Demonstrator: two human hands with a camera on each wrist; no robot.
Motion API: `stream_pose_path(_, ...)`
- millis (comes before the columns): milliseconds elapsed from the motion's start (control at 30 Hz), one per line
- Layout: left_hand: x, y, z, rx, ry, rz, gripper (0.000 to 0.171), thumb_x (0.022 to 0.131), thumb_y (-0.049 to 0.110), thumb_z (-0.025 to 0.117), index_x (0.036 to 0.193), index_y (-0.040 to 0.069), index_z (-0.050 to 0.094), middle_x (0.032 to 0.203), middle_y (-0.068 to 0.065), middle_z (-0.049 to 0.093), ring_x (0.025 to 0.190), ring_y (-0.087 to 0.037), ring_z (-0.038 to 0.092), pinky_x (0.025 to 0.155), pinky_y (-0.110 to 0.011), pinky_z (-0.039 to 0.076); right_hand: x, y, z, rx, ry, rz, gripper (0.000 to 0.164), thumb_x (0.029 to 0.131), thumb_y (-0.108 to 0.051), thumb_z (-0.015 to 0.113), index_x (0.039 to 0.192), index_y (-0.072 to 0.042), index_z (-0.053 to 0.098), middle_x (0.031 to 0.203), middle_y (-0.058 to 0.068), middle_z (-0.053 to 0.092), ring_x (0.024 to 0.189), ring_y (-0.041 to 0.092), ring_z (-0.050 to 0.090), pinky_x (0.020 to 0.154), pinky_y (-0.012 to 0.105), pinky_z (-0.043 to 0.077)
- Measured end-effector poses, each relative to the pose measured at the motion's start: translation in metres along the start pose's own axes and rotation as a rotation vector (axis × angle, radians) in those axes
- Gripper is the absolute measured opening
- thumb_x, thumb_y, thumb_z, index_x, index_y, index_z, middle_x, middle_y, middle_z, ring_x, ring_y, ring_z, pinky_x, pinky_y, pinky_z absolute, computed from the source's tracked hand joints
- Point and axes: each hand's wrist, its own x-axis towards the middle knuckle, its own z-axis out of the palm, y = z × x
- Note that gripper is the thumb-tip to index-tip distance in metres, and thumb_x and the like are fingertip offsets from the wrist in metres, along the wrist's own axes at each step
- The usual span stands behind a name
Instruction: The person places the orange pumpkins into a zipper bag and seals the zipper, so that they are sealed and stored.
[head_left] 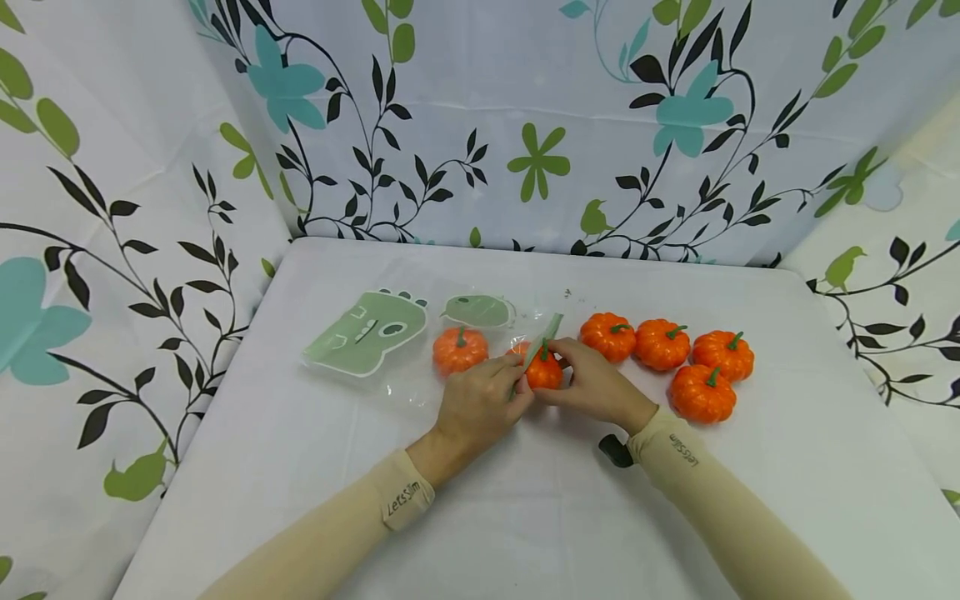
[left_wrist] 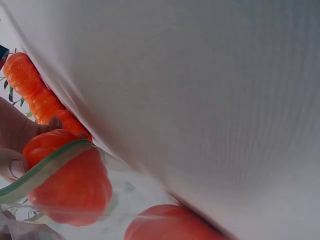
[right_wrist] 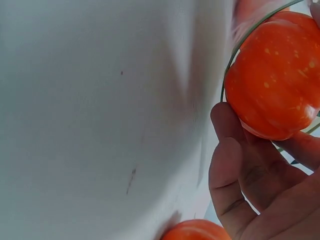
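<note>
Beige sleeves point(head_left: 322, 537) come in closest to the camera, both printed with "LetsSlim" at the cuff, reaching up over a white table point(head_left: 465, 542). Main thing is a little orange pumpkin point(head_left: 546, 375), sitting right at the mouth of a clear bag point(head_left: 390, 396), part of it past the green rim point(left_wrist: 55, 162) and part sticking out. Right hand point(head_left: 600, 387) has thumb and fingers curled around it, so yeah, it's properly gripped. Left hand point(head_left: 480, 404) is pinching the bag by that rim, fingers bent in, though the wrist view only catches a blurry corner of it.

Bag's lying on its side and has a green cartoon face point(head_left: 367, 333) on it, plus a smaller green shape point(head_left: 480, 311). Another pumpkin point(head_left: 460, 352) is already inside, just left of the hands. Off to the right, four more pumpkins point(head_left: 702, 393) are bunched up on the table, three roughly in a row and one in front. Some black thing point(head_left: 615, 451) pokes out by the right cuff. Behind it all hangs a white curtain point(head_left: 465, 92) with leaves, birds and blue flowers.
</note>
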Motion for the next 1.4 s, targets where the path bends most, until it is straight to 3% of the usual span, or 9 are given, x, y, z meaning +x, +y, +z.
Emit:
stream_pose_path(233, 0.001, -0.002, -0.001, -0.019, 0.029, -0.025, 0.011, 0.076, 0.005, 0.070, 0.084, 0.003, 0.077, 0.093, -0.008, 0.077, 0.082, -0.019, 0.075, 0.062, -0.029, 0.060, 0.004, 0.000, 0.005, 0.017, -0.002, -0.005, 0.069, 0.082, -0.039, 0.080, 0.139, -0.010, 0.056, 0.128, 0.002, 0.061, 0.110, 0.023, 0.058, 0.088, 0.040, 0.054)
stream_pose_path(433, 0.002, -0.005, -0.002, -0.037, 0.037, -0.044, 0.010, 0.075, 0.004, 0.069, 0.082, 0.003, 0.077, 0.095, -0.010, 0.077, 0.082, -0.020, 0.076, 0.058, -0.029, 0.059, 0.003, 0.003, 0.007, 0.023, 0.003, -0.100, 0.073, 0.079, -0.037, 0.084, 0.142, -0.013, 0.055, 0.132, 0.000, 0.059, 0.111, 0.020, 0.057, 0.086, 0.039, 0.054)
stream_pose_path(600, 0.002, -0.004, -0.001, -0.034, 0.021, -0.048, 0.013, 0.076, 0.004, 0.069, 0.085, 0.004, 0.078, 0.097, -0.008, 0.077, 0.085, -0.019, 0.075, 0.061, -0.028, 0.059, 0.002, 0.002, 0.008, -0.006, -0.007, -0.189, 0.070, 0.079, -0.040, 0.084, 0.140, -0.017, 0.058, 0.143, -0.002, 0.053, 0.125, 0.017, 0.052, 0.104, 0.043, 0.046)
stream_pose_path(667, 0.002, -0.003, -0.001, -0.024, 0.021, -0.037, 0.014, 0.077, 0.005, 0.068, 0.086, 0.005, 0.079, 0.097, -0.007, 0.077, 0.086, -0.018, 0.075, 0.063, -0.028, 0.060, 0.004, 0.001, 0.009, -0.028, -0.009, -0.204, 0.064, 0.079, -0.039, 0.083, 0.136, -0.019, 0.061, 0.139, -0.004, 0.054, 0.124, 0.015, 0.051, 0.107, 0.041, 0.044)
stream_pose_path(800, 0.003, 0.000, 0.000, -0.018, 0.041, -0.002, 0.014, 0.076, 0.004, 0.067, 0.084, 0.006, 0.078, 0.094, -0.004, 0.077, 0.084, -0.015, 0.075, 0.063, -0.028, 0.060, 0.010, -0.002, 0.012, -0.042, -0.015, -0.214, 0.056, 0.079, -0.035, 0.083, 0.128, -0.016, 0.065, 0.125, -0.004, 0.059, 0.113, 0.015, 0.055, 0.102, 0.039, 0.047)
stream_pose_path(933, 0.003, 0.003, 0.001, -0.023, 0.075, 0.025, 0.013, 0.076, 0.003, 0.066, 0.081, 0.007, 0.077, 0.092, -0.003, 0.077, 0.084, -0.013, 0.075, 0.061, -0.027, 0.059, 0.016, -0.007, 0.015, -0.012, -0.029, -0.206, 0.064, 0.078, -0.027, 0.085, 0.135, -0.009, 0.062, 0.124, -0.001, 0.064, 0.109, 0.015, 0.059, 0.102, 0.038, 0.047)
stream_pose_path(1067, 0.002, 0.004, 0.002, -0.029, 0.086, 0.039, 0.012, 0.077, 0.005, 0.066, 0.082, 0.006, 0.077, 0.093, -0.003, 0.077, 0.085, -0.014, 0.075, 0.061, -0.028, 0.059, 0.023, -0.015, 0.021, -0.001, -0.042, -0.277, 0.069, 0.085, -0.017, 0.079, 0.146, 0.000, 0.051, 0.132, 0.008, 0.064, 0.118, 0.021, 0.060, 0.106, 0.040, 0.045)
stream_pose_path(1200, 0.002, 0.005, 0.002, -0.029, 0.068, 0.044, 0.012, 0.078, 0.005, 0.066, 0.082, 0.005, 0.077, 0.093, -0.005, 0.077, 0.085, -0.017, 0.075, 0.066, -0.029, 0.060, 0.028, -0.020, 0.028, 0.023, -0.052, -0.362, 0.064, 0.094, -0.007, 0.069, 0.150, 0.003, 0.042, 0.145, 0.016, 0.054, 0.133, 0.029, 0.051, 0.112, 0.044, 0.039)
stream_pose_path(1400, 0.002, 0.003, 0.002, -0.028, 0.066, 0.025, 0.012, 0.078, 0.006, 0.069, 0.085, 0.005, 0.079, 0.095, -0.005, 0.077, 0.085, -0.017, 0.075, 0.067, -0.029, 0.060, 0.026, -0.019, 0.029, 0.103, -0.061, -0.268, 0.062, 0.095, -0.006, 0.067, 0.151, 0.002, 0.042, 0.152, 0.013, 0.048, 0.137, 0.029, 0.048, 0.113, 0.045, 0.038)
